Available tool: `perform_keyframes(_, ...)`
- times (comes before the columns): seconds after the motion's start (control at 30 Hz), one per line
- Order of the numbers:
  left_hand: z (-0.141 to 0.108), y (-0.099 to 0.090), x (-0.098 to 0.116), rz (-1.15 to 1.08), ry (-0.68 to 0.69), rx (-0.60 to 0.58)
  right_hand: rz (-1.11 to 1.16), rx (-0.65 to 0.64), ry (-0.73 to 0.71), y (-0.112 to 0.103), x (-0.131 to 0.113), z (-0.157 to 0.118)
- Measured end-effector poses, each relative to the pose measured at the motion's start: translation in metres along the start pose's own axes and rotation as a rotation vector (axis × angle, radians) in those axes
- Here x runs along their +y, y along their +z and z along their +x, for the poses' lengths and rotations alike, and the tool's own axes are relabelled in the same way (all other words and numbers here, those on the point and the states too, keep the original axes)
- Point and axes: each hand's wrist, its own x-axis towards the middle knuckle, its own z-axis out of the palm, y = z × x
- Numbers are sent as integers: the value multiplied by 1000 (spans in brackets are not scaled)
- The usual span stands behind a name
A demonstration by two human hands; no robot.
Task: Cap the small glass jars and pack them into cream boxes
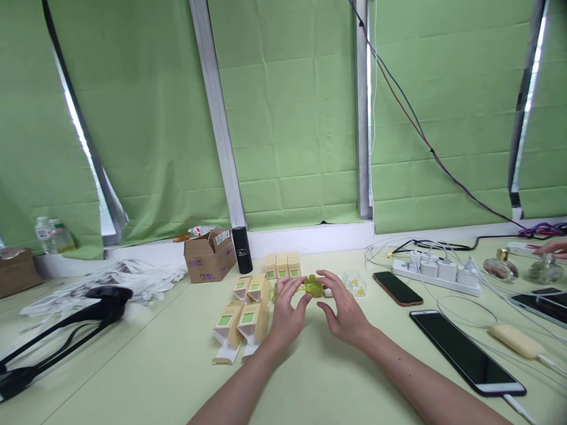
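Observation:
A small glossy green piece with a rounded knob on top (313,287) sits between my two hands; its exact kind is unclear. My left hand (287,313) is at its left side, with thumb and fingertips seeming to touch its edge. On the other side, my right hand (345,310) has its fingers spread around the piece, the thumb held apart. Small cream boxes with green labels (254,316) stand left of my left hand, their lower flaps open. Several similar boxes (282,265) are lined up behind. Beyond my right hand lies a clear plastic tray with yellow spots (355,284), partly hidden.
To the right are two phones (396,288) (465,352), a loaded power strip (436,274), cables and glass bottles (500,267). Another person's hand (553,249) reaches in there. A cardboard box (210,260), black cylinder (241,250), white straps (106,283) and black frame (75,330) are leftward.

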Motion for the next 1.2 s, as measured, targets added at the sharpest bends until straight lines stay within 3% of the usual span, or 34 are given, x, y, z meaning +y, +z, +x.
perform_keyframes(0.17,2,1,-4,-47,-82,29,32,-10,17,3,3,-1)
perform_keyframes(0.4,3,1,-7,-28,-84,70,9,-33,14,5,5,-2)
perform_keyframes(0.77,3,1,-8,69,-124,15,101,-25,86,9,5,-3)
perform_keyframes(1.2,0,-4,-1,30,-2,-74,331,69,404,6,3,4)
